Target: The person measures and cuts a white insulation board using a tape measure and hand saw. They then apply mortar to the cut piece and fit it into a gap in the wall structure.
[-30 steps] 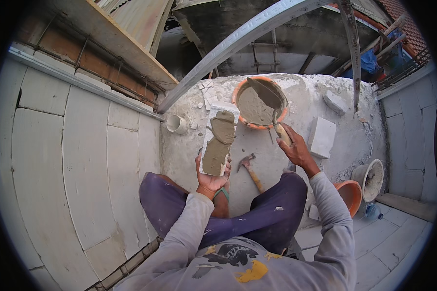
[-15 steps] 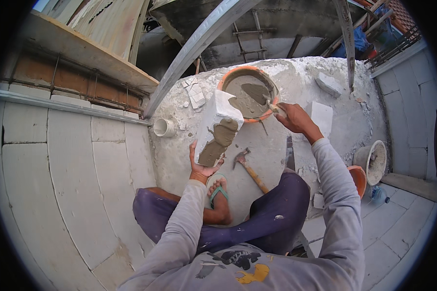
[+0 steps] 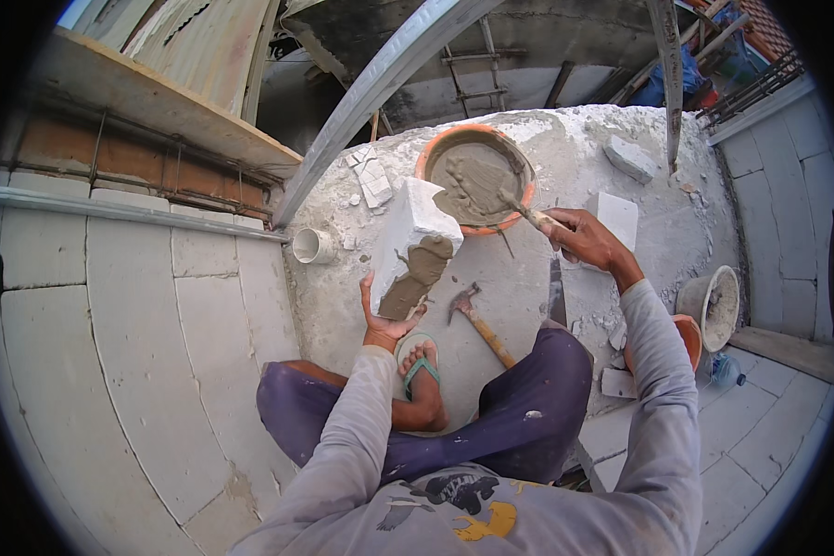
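Observation:
My left hand (image 3: 391, 320) grips the lower end of a white lightweight concrete block (image 3: 400, 232), held tilted above the floor. Wet grey mortar (image 3: 419, 276) coats part of the block's near face. In my right hand (image 3: 591, 243) is the wooden handle of a trowel (image 3: 536, 216), fingers closed around it. The trowel's blade end is down in the mortar of a round orange tub (image 3: 526, 176), and the mortar hides most of the blade. On the floor between my legs lies a claw hammer (image 3: 482, 326) with a wooden handle.
A cut white block (image 3: 613, 221) and a broken chunk (image 3: 630, 159) lie right of the tub. A short white pipe piece (image 3: 313, 246) stands by the left block wall (image 3: 130, 343). At right are a white bucket (image 3: 709, 306) and a plastic bottle (image 3: 726, 371). A metal beam (image 3: 371, 102) slants overhead.
My right hand has moved slightly right and down with the trowel. Its blade, visible over the mortar before, is now sunk in it. The block in my left hand stays nearly still.

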